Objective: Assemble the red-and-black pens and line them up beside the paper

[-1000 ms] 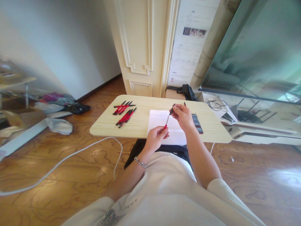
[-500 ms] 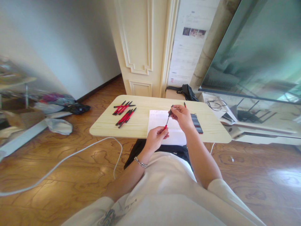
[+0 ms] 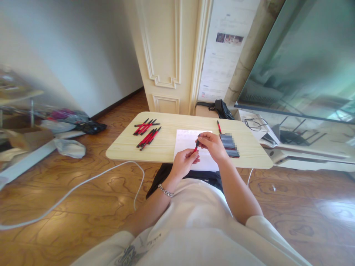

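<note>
Over a sheet of white paper [image 3: 191, 138], both hands meet on one red and black pen [image 3: 196, 147]. My left hand [image 3: 185, 161] is closed around the red barrel at its lower end. The fingers of my right hand [image 3: 211, 145] pinch the black upper end. The two parts touch or nearly touch, with no refill visible between them. Several red and black pens [image 3: 148, 137] lie in two groups on the left of the table. Another red pen [image 3: 219, 127] lies alone beyond my right hand.
The pale wooden table [image 3: 124, 147] has rounded corners. A dark flat object [image 3: 229, 146], partly pixelated, lies by my right wrist. Behind the table is a black bag [image 3: 223, 111] beside a white box with cables [image 3: 253, 123]. A white cable [image 3: 83, 181] crosses the floor at left.
My right hand has moved down toward my left, bringing the black part to the red barrel. The thin refill that showed between them is now covered. My left hand stays put.
</note>
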